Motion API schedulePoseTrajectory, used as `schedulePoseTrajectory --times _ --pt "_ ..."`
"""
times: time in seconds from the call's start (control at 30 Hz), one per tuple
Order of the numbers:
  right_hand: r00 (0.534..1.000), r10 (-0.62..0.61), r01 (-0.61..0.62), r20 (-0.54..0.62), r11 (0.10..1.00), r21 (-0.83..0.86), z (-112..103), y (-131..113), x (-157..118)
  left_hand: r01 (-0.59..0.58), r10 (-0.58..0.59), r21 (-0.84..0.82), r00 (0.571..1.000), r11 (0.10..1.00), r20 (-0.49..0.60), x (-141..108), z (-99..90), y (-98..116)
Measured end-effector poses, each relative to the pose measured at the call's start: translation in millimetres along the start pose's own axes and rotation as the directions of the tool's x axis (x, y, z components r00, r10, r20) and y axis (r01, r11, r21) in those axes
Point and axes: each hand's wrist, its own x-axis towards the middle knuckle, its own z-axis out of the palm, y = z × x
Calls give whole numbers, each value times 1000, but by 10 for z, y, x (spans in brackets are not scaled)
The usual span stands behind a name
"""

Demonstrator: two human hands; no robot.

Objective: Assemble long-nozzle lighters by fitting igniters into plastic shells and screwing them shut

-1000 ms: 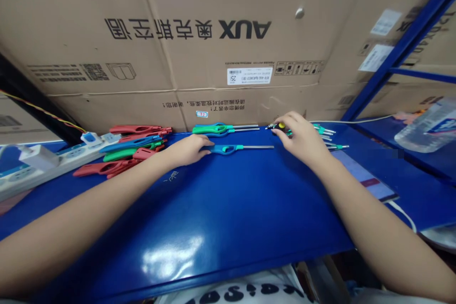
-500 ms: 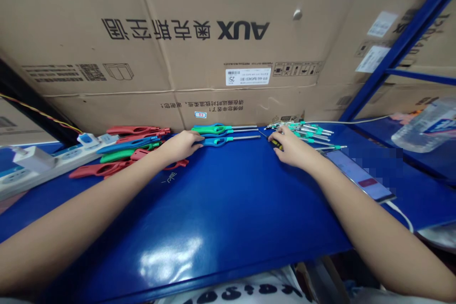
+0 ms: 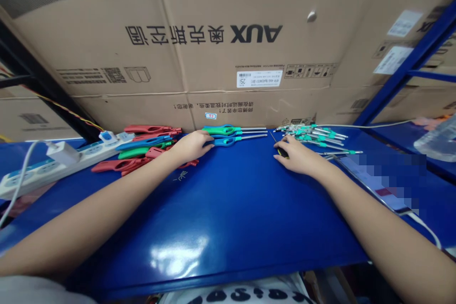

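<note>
Both hands down on the blue table point(image 3: 228, 209), left at the lighters, right on the screwdriver!
Here's the left hand point(image 3: 195, 146), fingertips on the handle end of the blue lighter point(image 3: 218, 142), though whether they grip it I can't tell; that lighter lies just in front of the green lighter point(image 3: 215, 130), rods pointing right. Across the gap, the right hand point(image 3: 294, 153) has its fingers wrapped round the screwdriver point(image 3: 282, 152), near the teal-tipped metal rods point(image 3: 322, 136).

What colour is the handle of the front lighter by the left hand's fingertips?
Blue: the handle shows best in the head view.
</note>
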Motion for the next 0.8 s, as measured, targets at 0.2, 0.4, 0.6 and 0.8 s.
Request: schedulePoseTrajectory --times 0.2,0.4,0.6,0.8 --pt "966 -157 165 -205 986 23 -53 -63 25 167 -164 72 985 983 -46 -124 -319 58" --pt "982 -12 41 -190 989 145 -171 -285 -44 467 -479 171 877 868 35 -372 -835 -386" --pt "968 -121 147 -221 984 101 -140 -352 -70 526 -564 221 808 821 174 -598 -891 -683" --pt "969 -123 145 -212 985 90 -130 -376 -77 495 -527 183 808 850 262 -648 -790 -716"
